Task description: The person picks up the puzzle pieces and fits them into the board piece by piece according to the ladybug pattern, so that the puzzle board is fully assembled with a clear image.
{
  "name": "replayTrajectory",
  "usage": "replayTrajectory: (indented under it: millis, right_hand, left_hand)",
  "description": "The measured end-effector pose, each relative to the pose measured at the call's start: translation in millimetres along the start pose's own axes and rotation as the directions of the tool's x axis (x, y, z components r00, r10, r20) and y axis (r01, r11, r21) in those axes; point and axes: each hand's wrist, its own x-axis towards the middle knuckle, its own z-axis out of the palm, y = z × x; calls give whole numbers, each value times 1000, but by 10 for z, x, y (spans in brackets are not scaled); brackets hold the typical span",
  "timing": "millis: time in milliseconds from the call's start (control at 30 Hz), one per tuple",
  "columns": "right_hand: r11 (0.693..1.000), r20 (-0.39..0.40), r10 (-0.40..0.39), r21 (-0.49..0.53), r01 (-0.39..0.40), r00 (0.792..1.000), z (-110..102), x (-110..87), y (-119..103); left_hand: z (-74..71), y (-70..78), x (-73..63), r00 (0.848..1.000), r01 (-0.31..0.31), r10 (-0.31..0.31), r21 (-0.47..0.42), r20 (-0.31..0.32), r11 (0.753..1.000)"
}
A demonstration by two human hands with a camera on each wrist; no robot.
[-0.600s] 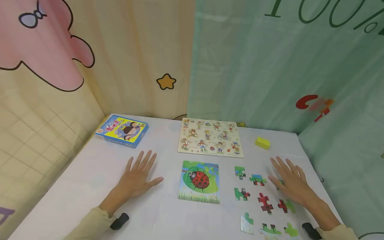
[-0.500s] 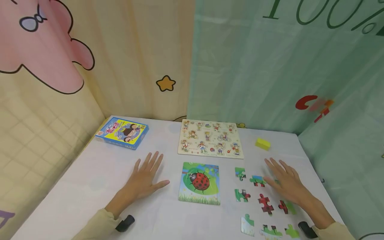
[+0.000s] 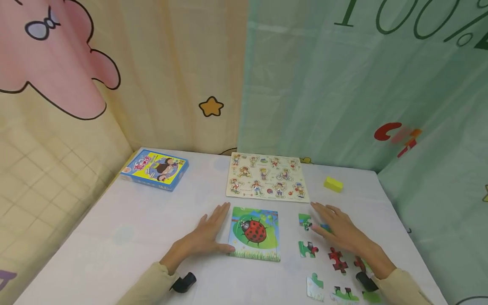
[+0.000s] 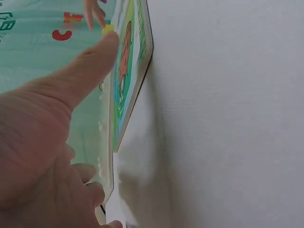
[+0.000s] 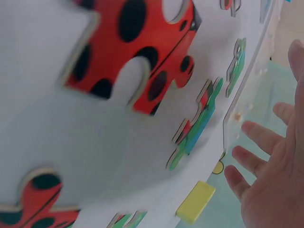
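A square ladybug puzzle board [image 3: 254,232] lies flat at the middle of the white table. My left hand [image 3: 202,238] is at its left side, fingers extended and the thumb tip by the lower left corner; whether the thumb touches the board I cannot tell. Loose jigsaw pieces with ladybug parts are spread to the right, among them a red spotted piece [image 3: 337,260] and a green-edged piece [image 3: 307,249]. Over the upper pieces hovers my right hand [image 3: 343,231], fingers extended and holding nothing, partly hiding a blue-green piece [image 5: 197,126].
Behind the ladybug board lies a cream peg puzzle [image 3: 267,177] with small figures. A yellow block [image 3: 333,184] sits at the back right, and a blue and yellow box [image 3: 155,168] at the back left. Printed curtains [image 3: 183,76] rise behind the table [image 3: 126,254].
Both hands have moved inward: the left one rightward to the ladybug board's edge, the right one leftward over the upper loose pieces. The board and pieces lie as before.
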Motion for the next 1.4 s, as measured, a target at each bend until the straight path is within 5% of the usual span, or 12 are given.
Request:
replayTrajectory:
  millis: [467, 767, 1400]
  right_hand:
    - [965, 130, -118, 247, 83, 985, 49, 294, -26]
    - [975, 107, -114, 202, 91, 988, 89, 347, -1]
    - [963, 62, -251, 119, 243, 966, 102, 497, -162]
  left_hand:
    - [56, 12, 168, 998, -21, 20, 18, 68, 1000]
    - [96, 17, 241, 994, -20, 13, 63, 107, 998]
    - [99, -38, 264, 992, -22, 12, 76, 128, 997]
